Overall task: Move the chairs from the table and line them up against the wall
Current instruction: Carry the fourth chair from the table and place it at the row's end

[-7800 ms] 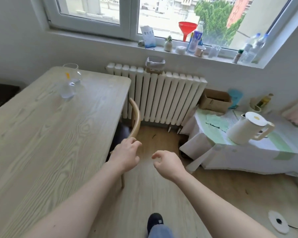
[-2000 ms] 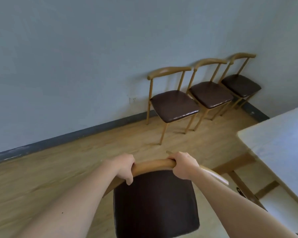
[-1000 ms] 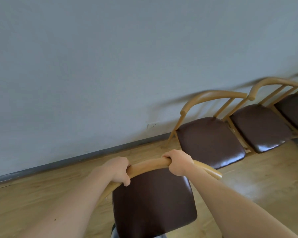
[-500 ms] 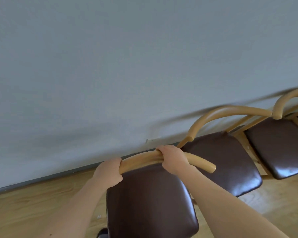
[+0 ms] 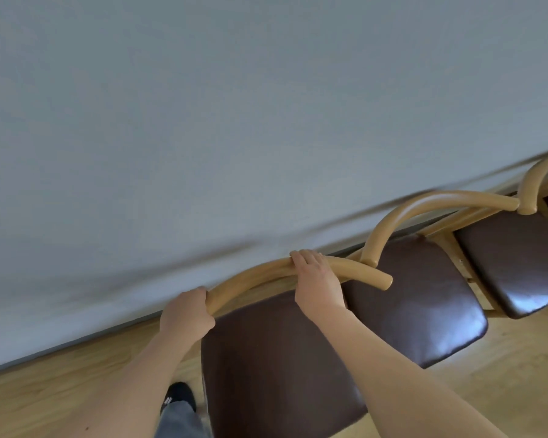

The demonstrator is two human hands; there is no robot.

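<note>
The curved backrest (image 5: 260, 273) of the chair (image 5: 276, 368) is gripped by the left hand (image 5: 185, 317) and right hand (image 5: 318, 284), close against the wall (image 5: 234, 121), beside the neighbouring chair (image 5: 424, 298).

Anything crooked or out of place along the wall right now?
Nothing damaged or spilled. The held chair, gripped at its backrest by the left hand and right hand, overlaps the neighbouring chair, its rail end crossing over that seat, so it isn't lined up yet.
</note>
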